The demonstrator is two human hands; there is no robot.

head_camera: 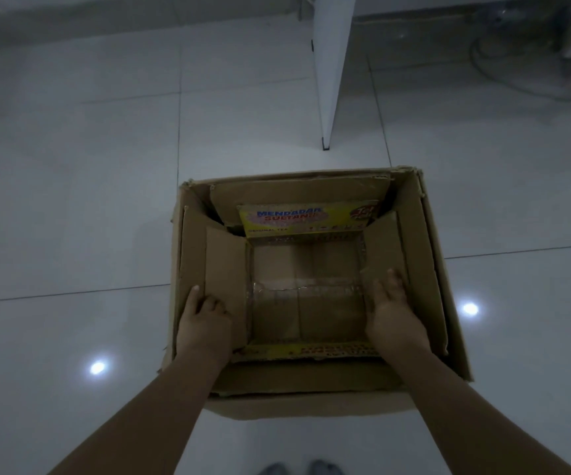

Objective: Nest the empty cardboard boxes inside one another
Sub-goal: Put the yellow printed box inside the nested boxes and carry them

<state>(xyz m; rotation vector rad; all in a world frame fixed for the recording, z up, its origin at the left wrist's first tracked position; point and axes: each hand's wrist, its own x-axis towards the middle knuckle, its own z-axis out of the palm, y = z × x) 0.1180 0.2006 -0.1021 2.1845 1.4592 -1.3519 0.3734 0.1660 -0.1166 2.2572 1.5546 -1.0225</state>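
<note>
A large brown cardboard box (pixel 448 286) stands open on the tiled floor. Inside it sits a smaller open box (pixel 308 303) with a yellow printed far flap (pixel 304 219); its taped bottom shows. Another layer of cardboard (pixel 297 190) lines the space between them, at the far side. My left hand (pixel 205 318) grips the smaller box's left flap. My right hand (pixel 392 310) holds its right wall, fingers along the inside.
A white furniture leg (pixel 330 70) with a dark foot stands on the floor just beyond the boxes. Cables (pixel 503 63) lie at the far right. My feet (pixel 297 469) show at the bottom edge. Two light reflections glare on the glossy tiles.
</note>
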